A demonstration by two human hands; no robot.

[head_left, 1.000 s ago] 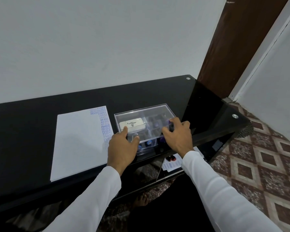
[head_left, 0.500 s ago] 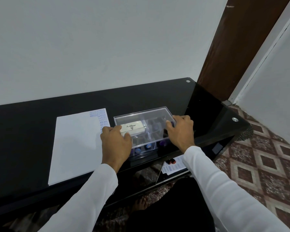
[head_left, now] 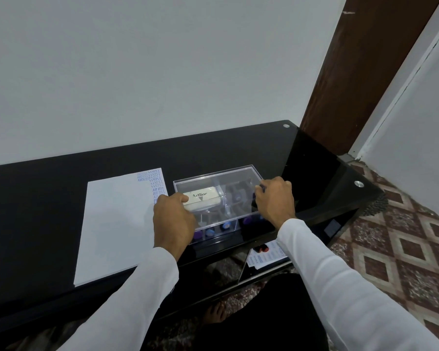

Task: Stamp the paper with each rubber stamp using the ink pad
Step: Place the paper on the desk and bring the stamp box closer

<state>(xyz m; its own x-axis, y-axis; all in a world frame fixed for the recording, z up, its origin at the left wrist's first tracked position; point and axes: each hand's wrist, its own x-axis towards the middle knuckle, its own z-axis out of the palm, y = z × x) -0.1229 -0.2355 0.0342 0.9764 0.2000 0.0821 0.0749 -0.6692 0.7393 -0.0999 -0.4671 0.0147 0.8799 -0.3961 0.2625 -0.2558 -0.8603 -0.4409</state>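
moved: both hands slid out to box ends | left hand grip curls on clear box, right hand likewise | handling: light, rigid, slippery; lift lid edges evenly | worktop

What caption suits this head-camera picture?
Both hands, left and right, grip the clear stamp box beside stamped paper.
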